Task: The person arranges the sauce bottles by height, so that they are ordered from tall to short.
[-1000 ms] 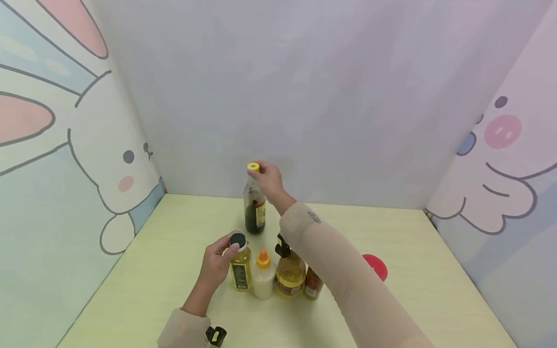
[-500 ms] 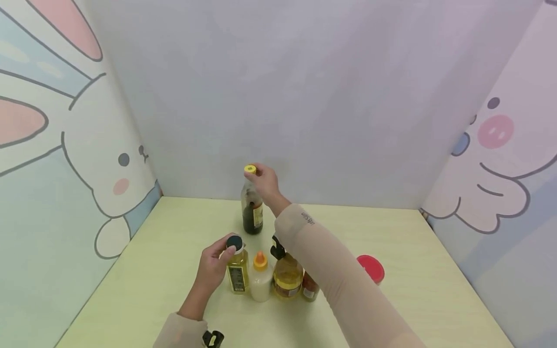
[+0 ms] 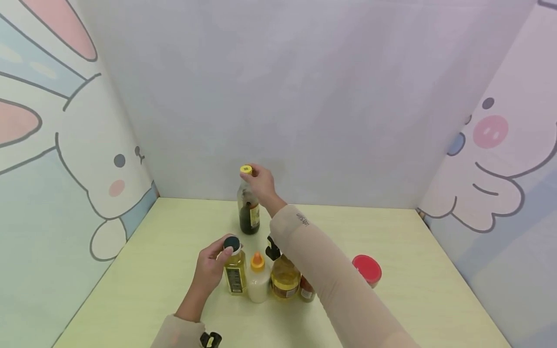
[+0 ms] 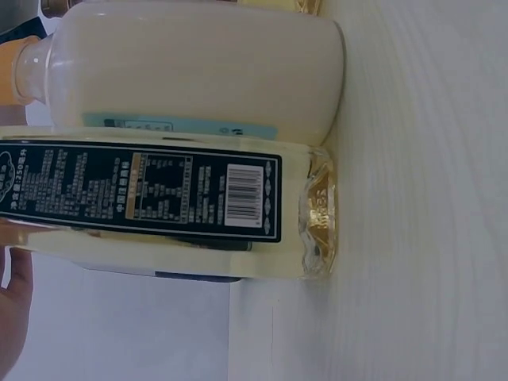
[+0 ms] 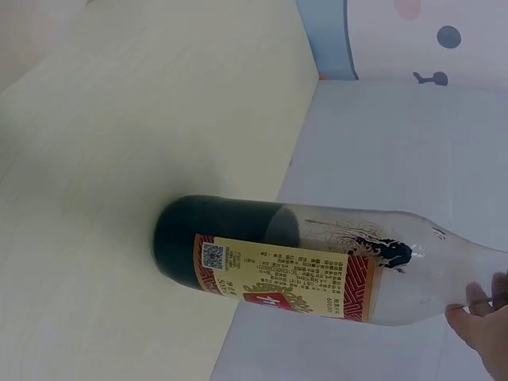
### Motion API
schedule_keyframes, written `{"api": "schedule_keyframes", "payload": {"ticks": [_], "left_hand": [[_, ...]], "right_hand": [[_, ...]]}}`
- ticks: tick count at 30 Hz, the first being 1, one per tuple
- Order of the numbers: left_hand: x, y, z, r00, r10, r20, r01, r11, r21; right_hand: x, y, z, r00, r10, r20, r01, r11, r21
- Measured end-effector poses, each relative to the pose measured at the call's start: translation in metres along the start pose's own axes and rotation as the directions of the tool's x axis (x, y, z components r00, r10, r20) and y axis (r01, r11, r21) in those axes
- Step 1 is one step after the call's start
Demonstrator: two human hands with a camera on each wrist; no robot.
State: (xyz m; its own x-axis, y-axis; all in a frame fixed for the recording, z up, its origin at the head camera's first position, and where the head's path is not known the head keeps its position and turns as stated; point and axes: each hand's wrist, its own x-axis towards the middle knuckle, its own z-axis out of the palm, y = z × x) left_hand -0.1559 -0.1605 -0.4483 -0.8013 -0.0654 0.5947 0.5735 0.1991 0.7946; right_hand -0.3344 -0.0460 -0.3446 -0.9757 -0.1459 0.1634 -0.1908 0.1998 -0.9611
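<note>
In the head view my left hand (image 3: pixel 210 267) grips the top of a clear oil bottle (image 3: pixel 235 278) with a dark green cap, thumb near the cap. The left wrist view shows this oil bottle (image 4: pixel 143 194) upright on the table, its barcode label facing the camera. Farther back, my right hand (image 3: pixel 262 184) holds the neck of a glass bottle of dark sauce (image 3: pixel 249 217), just below its yellow cap. In the right wrist view the dark sauce bottle (image 5: pixel 278 262) is part full, with a yellow and red label. Whether its base touches the table cannot be told.
Beside the oil bottle stands a white squeeze bottle (image 3: pixel 258 285) with an orange nozzle. Then come a rounded bottle of yellow liquid (image 3: pixel 285 280) and a small reddish-brown bottle (image 3: pixel 307 289), partly behind my right sleeve. A red-lidded container (image 3: pixel 367 268) sits farther right. A wall (image 3: pixel 304 96) rises behind.
The whole head view has shifted slightly, so everything appears a little farther left. Both hands keep hold of the same bottles, which show no clear movement relative to the table.
</note>
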Motion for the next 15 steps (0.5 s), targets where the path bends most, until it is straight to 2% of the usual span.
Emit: {"api": "schedule_keyframes", "payload": {"ticks": [15], "left_hand": [[-0.0006,0.0019,-0.0007,1.0,-0.017,0.001,0.017,1.0,0.025]], "right_hand": [[-0.002,-0.0059,-0.0008,0.998,0.045,0.039,-0.046,0.999,0.024]]}}
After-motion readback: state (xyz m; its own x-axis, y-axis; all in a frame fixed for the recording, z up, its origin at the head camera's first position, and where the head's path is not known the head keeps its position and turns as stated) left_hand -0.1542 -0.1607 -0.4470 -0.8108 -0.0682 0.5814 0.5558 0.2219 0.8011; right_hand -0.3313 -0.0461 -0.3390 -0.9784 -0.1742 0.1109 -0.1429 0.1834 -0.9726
